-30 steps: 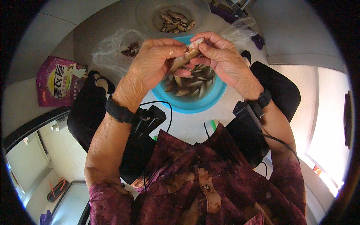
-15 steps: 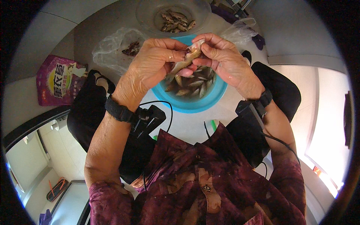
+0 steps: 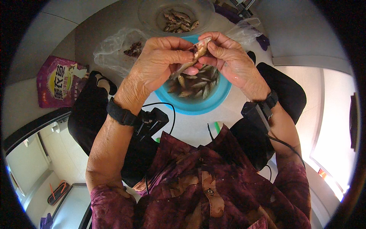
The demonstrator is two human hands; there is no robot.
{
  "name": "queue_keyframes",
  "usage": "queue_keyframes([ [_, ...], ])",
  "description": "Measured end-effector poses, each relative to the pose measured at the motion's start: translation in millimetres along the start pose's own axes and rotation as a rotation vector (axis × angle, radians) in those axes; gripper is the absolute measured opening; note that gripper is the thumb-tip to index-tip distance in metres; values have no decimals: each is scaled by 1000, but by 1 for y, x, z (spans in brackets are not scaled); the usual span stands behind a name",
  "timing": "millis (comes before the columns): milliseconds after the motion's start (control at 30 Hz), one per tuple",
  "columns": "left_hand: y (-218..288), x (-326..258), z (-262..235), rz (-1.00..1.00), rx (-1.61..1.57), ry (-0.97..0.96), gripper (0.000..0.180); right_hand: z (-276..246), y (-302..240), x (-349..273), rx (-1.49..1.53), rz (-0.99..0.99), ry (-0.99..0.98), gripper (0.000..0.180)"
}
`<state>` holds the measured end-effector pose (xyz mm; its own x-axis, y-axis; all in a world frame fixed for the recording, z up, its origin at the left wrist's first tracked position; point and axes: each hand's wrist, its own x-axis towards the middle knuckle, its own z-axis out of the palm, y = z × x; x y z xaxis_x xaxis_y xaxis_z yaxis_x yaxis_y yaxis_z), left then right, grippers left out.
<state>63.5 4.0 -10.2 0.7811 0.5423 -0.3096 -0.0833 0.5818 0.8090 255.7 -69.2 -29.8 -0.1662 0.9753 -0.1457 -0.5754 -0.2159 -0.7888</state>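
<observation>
Two bare hands worked above the blue basin (image 3: 198, 110), toward its far edge, and one small fish (image 3: 201, 50) was caught between them, slanting, with its pale end up on the right. The left hand (image 3: 158, 57) had thumb and fingers clamped on the fish's side, by a reddish opening; the right hand (image 3: 231, 57) pinched the pale end between thumb and fingers. From where I stood, they blocked much of the basin's far edge, so I couldn't tell whether the clear bowl (image 3: 146, 19) beyond touched it. More fish (image 3: 198, 86) lay in cloudy water in the basin, and a pile of fish (image 3: 179, 22) sat inside the bowl.

Past the basin's left edge spread a clear bag (image 3: 110, 49) with dark red scraps (image 3: 133, 50), partly hidden by the left hand. Beyond the right hand lay another crumpled bag (image 3: 243, 32). Black-clad knees hemmed in the basin's sides; a purple packet (image 3: 59, 82) stood outside the left one. A black cord (image 3: 174, 118) looped close to the basin's near left edge.
</observation>
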Motion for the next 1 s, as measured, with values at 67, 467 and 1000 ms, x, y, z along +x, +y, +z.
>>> queue_keyframes([
  [67,-1,-1,0,9,9,3,25,0,0,-1,0,0,4,25],
  [467,-10,-1,5,55,-59,108,20,3,3,-1,7,-12,20,23],
  [1000,-15,1,7,81,-128,121,17,5,3,-3,-11,-14,32,22],
])
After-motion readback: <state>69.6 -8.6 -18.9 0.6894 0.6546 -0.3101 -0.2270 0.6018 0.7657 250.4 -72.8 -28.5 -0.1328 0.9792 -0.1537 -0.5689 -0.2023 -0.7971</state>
